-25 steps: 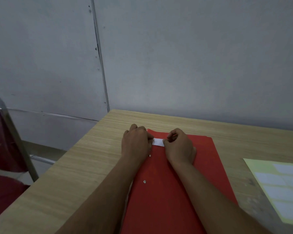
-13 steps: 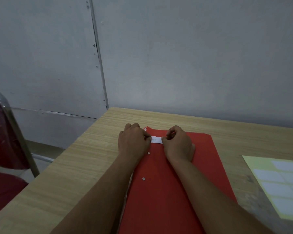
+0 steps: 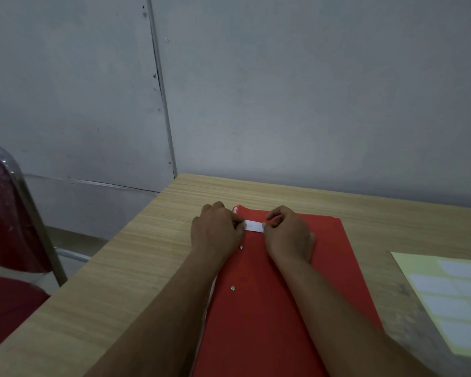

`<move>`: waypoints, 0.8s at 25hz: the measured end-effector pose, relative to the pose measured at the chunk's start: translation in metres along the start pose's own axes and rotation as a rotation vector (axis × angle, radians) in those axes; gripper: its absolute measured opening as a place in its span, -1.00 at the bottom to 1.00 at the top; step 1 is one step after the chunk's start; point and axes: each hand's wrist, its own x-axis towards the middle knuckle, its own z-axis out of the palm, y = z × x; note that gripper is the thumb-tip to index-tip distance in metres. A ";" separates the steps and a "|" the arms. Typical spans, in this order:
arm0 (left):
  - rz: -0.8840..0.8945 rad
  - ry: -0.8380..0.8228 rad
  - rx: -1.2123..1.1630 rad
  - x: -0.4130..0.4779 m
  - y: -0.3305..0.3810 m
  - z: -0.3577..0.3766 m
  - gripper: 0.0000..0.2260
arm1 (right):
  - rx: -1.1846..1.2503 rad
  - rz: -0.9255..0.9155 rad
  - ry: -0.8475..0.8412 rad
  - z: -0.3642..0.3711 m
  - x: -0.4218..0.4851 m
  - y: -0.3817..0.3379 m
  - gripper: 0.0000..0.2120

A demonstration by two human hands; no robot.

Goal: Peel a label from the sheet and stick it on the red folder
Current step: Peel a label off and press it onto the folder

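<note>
A red folder (image 3: 269, 308) lies flat on the wooden table (image 3: 136, 268), its long side running away from me. A small white label (image 3: 253, 226) lies on the folder near its far left corner. My left hand (image 3: 215, 232) has its fingertips on the label's left end. My right hand (image 3: 288, 235) touches the right end with curled fingers. Whether the label is pinched or only pressed down is hidden by the fingers. The yellow label sheet (image 3: 452, 297) with white labels lies at the right edge of the table, apart from both hands.
A red chair with a chrome frame (image 3: 19, 221) stands left of the table. A grey wall (image 3: 283, 91) rises right behind the table's far edge. Two small metal rivets (image 3: 233, 288) sit along the folder's left side.
Both hands stay on the label's ends at the same spot on the folder. Slightly more of the label shows between the hands. The view has shifted a little.
</note>
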 end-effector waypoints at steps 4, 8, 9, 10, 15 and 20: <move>0.060 -0.050 0.023 0.003 0.001 0.002 -0.74 | -0.149 -0.096 -0.065 -0.004 -0.005 -0.002 -0.74; 0.108 -0.127 0.066 0.003 0.002 0.001 -0.67 | -0.364 -0.280 -0.148 -0.004 -0.019 0.005 -0.69; 0.102 -0.140 0.060 0.002 0.001 -0.001 -0.62 | -0.383 -0.293 -0.149 -0.005 -0.020 0.007 -0.68; 0.093 -0.141 0.056 0.001 0.001 -0.003 -0.60 | -0.402 -0.297 -0.152 -0.006 -0.020 0.008 -0.67; 0.097 -0.111 0.090 -0.001 -0.002 -0.009 -0.67 | -0.425 -0.257 -0.146 -0.016 -0.018 0.013 -0.63; 0.141 -0.156 0.167 -0.004 -0.004 -0.012 -0.61 | -0.443 -0.270 -0.126 -0.019 -0.020 0.013 -0.59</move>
